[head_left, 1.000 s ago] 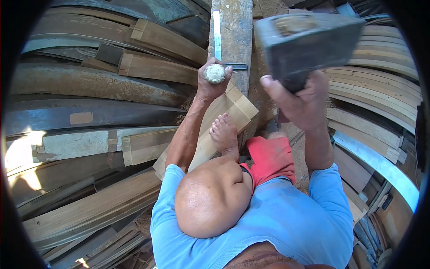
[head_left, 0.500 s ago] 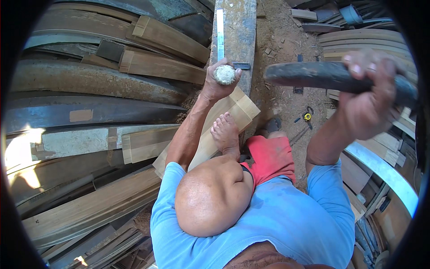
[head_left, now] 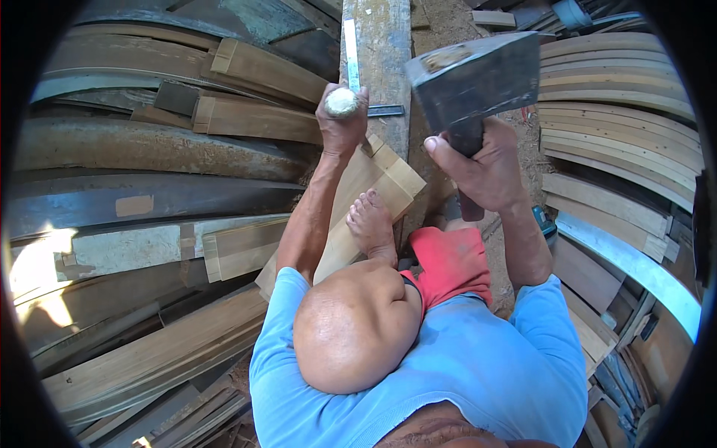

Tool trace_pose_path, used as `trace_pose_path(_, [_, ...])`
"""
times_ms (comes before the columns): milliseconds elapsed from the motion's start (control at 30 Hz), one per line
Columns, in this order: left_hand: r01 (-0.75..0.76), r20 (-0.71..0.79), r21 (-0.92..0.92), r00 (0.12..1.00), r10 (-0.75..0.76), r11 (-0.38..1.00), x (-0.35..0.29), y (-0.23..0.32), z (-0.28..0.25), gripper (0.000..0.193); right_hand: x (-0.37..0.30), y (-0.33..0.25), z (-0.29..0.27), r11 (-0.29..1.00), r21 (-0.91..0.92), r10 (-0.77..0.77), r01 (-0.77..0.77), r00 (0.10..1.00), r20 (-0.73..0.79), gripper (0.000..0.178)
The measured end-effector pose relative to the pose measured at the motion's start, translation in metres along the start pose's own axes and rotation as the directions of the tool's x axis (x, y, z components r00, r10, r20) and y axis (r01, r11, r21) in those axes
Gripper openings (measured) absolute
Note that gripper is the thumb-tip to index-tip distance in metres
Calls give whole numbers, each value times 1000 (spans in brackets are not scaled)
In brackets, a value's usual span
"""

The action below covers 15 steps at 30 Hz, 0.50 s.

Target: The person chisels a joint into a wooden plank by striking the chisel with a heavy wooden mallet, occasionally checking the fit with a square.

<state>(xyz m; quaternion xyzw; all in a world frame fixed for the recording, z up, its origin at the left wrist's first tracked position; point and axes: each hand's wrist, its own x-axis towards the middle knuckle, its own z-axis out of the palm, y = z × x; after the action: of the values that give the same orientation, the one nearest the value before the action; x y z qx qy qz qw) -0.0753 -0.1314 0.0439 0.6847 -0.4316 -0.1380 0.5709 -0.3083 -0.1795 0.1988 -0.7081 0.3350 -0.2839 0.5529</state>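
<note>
My left hand (head_left: 341, 136) is closed around an upright tool, probably a chisel, whose round, pale, battered handle end (head_left: 341, 103) faces up. The fist hides its lower part. Beneath it lies a light wooden board (head_left: 393, 170), resting partly over a worn plank (head_left: 388, 63). My bare left foot (head_left: 371, 224) presses on that board. My right hand (head_left: 489, 172) grips the handle of a dark wooden mallet (head_left: 485, 86), raised to the right of the chisel and apart from it. A try square (head_left: 352, 60) with a pale blade lies on the plank just beyond my left hand.
Stacked boards and beams (head_left: 164, 142) crowd the left side. Curved wooden strips (head_left: 612, 82) are piled on the right. A long pale-blue strip (head_left: 635, 261) and a teal tool (head_left: 544, 222) lie near my right arm. Sawdust and chips cover the floor.
My right hand has swung the mallet leftward from the far right, turning its broad head into view. My left hand, still holding the chisel, appears slightly further left as the view shifts.
</note>
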Motion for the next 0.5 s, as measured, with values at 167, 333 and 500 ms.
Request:
trace_pose_path(167, [34, 185, -35, 982, -27, 999, 9, 12, 9, 24, -8, -3, -18, 999, -38, 22, -27, 992, -125, 11])
trace_pose_path(333, [123, 309, -1, 944, -117, 992, 5, 14, 20, 28, -15, 0, -35, 998, -50, -48, 35, 955, -293, 14])
trace_pose_path(500, [122, 330, -17, 938, -110, 992, 8, 9, 29, 26, -12, -16, -48, 975, 97, -134, 200, 878, -459, 15])
